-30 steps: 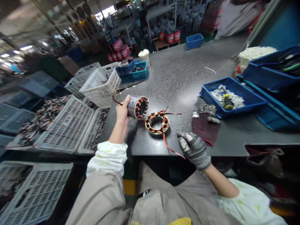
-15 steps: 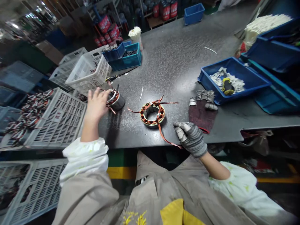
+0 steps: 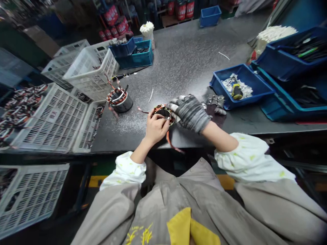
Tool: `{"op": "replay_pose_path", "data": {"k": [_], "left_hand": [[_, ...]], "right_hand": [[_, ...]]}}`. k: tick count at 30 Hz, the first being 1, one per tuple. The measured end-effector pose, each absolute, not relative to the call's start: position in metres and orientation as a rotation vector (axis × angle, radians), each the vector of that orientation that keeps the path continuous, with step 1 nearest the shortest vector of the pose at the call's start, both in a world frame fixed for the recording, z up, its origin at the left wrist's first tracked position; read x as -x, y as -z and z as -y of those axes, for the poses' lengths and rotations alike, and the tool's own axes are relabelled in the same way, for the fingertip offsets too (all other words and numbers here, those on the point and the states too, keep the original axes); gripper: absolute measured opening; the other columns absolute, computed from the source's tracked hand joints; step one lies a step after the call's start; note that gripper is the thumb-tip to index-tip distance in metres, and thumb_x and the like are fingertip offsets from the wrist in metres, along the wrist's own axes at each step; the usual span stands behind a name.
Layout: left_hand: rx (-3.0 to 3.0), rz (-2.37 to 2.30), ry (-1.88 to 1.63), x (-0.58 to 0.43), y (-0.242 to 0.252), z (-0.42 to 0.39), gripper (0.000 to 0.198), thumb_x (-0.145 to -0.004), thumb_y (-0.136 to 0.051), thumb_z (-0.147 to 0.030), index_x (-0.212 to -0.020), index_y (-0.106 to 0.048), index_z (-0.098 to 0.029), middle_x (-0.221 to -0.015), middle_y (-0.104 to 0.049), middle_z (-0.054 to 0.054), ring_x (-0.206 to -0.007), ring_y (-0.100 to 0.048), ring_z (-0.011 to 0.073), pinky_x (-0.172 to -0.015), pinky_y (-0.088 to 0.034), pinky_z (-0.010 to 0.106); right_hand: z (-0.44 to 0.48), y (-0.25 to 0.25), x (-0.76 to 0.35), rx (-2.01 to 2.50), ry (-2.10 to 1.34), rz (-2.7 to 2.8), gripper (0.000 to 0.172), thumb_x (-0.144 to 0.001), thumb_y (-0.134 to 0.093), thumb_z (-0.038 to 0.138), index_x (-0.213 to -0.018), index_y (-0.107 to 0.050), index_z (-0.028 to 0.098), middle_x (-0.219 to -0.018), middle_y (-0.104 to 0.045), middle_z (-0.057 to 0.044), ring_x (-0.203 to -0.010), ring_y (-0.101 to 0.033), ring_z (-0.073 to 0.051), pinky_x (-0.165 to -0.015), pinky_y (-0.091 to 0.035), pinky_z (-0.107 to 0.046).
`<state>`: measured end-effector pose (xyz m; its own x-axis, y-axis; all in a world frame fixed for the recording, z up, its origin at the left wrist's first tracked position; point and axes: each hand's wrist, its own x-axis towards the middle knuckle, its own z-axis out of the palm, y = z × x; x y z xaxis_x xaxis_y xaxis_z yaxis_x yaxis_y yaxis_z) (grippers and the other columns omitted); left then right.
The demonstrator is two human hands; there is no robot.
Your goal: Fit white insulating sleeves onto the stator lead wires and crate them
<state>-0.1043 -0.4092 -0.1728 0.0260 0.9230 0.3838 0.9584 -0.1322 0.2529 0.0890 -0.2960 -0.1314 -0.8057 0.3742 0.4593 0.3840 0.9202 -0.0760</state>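
Bare left hand (image 3: 155,128) pinches copper-wound steel stator (image 3: 163,114); open gray-gloved right hand (image 3: 189,113) beside it; blue plastic tray (image 3: 224,103), right, holds white scraps (image 3: 229,83).

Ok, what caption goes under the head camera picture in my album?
A bare left hand and a gloved right hand meet at a wound stator on a dark bench.

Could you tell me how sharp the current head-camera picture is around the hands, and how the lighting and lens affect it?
In the head view, the gloved right hand looks slightly soft, the table top carries a pale sheen, and the wide lens bends the white plastic crate near the left edge.
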Motion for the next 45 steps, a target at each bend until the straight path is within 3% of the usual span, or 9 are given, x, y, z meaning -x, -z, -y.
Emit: {"op": "replay_pose_path", "data": {"k": [6,9,13,21,27,32,36,40,45], "left_hand": [[2.442,2.156,0.6,0.122,0.144,0.425,0.037,-0.115,-0.05,-0.034,-0.128,-0.081,-0.022,-0.143,-0.08,0.01,-0.154,-0.062,0.0273,-0.147,-0.017,0.062],[2.369,2.318,0.704,0.116,0.142,0.419,0.037,-0.114,-0.054,-0.03,-0.143,-0.074,-0.018,-0.146,-0.079,0.013,-0.148,-0.067,0.0284,-0.146,-0.019,0.063],[2.14,2.257,1.151,0.103,0.154,0.414,0.033,-0.103,-0.071,-0.021,-0.136,-0.075,-0.021,-0.114,-0.086,0.009,-0.127,-0.074,0.0289,-0.13,-0.045,0.055],[1.85,1.984,1.436,0.101,0.162,0.442,0.017,-0.106,-0.071,-0.025,-0.121,-0.078,-0.023,-0.11,-0.08,0.007,-0.112,-0.074,0.024,-0.107,-0.058,0.041],[1.995,1.906,0.967,0.121,0.137,0.411,0.013,-0.108,-0.069,-0.024,-0.111,-0.082,-0.024,-0.118,-0.082,0.01,-0.128,-0.065,0.0312,-0.117,-0.05,0.052],[2.191,1.902,0.505,0.117,0.124,0.373,0.015,-0.099,-0.072,-0.018,-0.111,-0.081,-0.021,-0.137,-0.076,0.015,-0.145,-0.056,0.0369,-0.127,-0.041,0.06],[2.273,1.883,0.441,0.122,0.118,0.359,0.018,-0.102,-0.062,-0.017,-0.101,-0.079,-0.02,-0.135,-0.073,0.016,-0.148,-0.054,0.035,-0.134,-0.031,0.062],[2.5,2.083,0.478,0.139,0.111,0.347,0.009,-0.097,-0.066,-0.022,-0.096,-0.074,-0.019,-0.124,-0.074,0.013,-0.137,-0.06,0.0326,-0.124,-0.045,0.054],[2.497,2.095,0.398,0.141,0.115,0.347,0.016,-0.084,-0.068,-0.012,-0.097,-0.071,-0.02,-0.123,-0.073,0.013,-0.135,-0.061,0.0343,-0.12,-0.048,0.053]], "right_hand": [[0.293,0.165,-0.098,0.532,0.02,2.646,0.044,-0.112,-0.05,0.022,-0.148,-0.076,0.016,-0.148,-0.075,-0.019,-0.122,-0.063,-0.032,-0.104,-0.046,-0.046],[0.302,0.151,-0.105,0.556,0.033,2.714,0.045,-0.114,-0.049,0.027,-0.148,-0.076,0.015,-0.147,-0.075,-0.02,-0.123,-0.065,-0.034,-0.104,-0.045,-0.046],[0.311,0.108,-0.092,0.478,0.057,2.944,0.044,-0.113,-0.056,0.039,-0.141,-0.079,0.016,-0.14,-0.078,-0.021,-0.118,-0.068,-0.036,-0.099,-0.044,-0.044],[0.317,0.119,-0.073,0.538,-0.015,2.928,0.041,-0.112,-0.058,0.047,-0.12,-0.088,0.02,-0.118,-0.082,-0.017,-0.111,-0.068,-0.035,-0.096,-0.046,-0.046],[0.344,0.187,-0.065,0.902,-0.573,2.064,0.04,-0.11,-0.053,0.041,-0.099,-0.086,0.019,-0.102,-0.081,-0.016,-0.101,-0.072,-0.031,-0.102,-0.057,-0.052],[0.339,0.179,-0.078,0.906,-1.062,1.676,0.041,-0.11,-0.05,0.046,-0.103,-0.082,0.022,-0.102,-0.083,-0.012,-0.096,-0.077,-0.028,-0.094,-0.064,-0.045],[0.316,0.138,-0.101,0.915,-0.666,2.078,0.034,-0.11,-0.056,0.044,-0.111,-0.084,0.024,-0.111,-0.084,-0.013,-0.11,-0.076,-0.031,-0.106,-0.06,-0.046],[0.288,0.1,-0.086,0.967,-0.288,2.53,0.037,-0.112,-0.054,0.041,-0.114,-0.083,0.018,-0.117,-0.084,-0.016,-0.115,-0.075,-0.032,-0.107,-0.054,-0.041],[0.265,0.107,-0.047,1.047,-0.367,2.819,0.038,-0.116,-0.049,0.031,-0.131,-0.078,0.012,-0.128,-0.083,-0.018,-0.113,-0.077,-0.027,-0.095,-0.053,-0.032]]}}
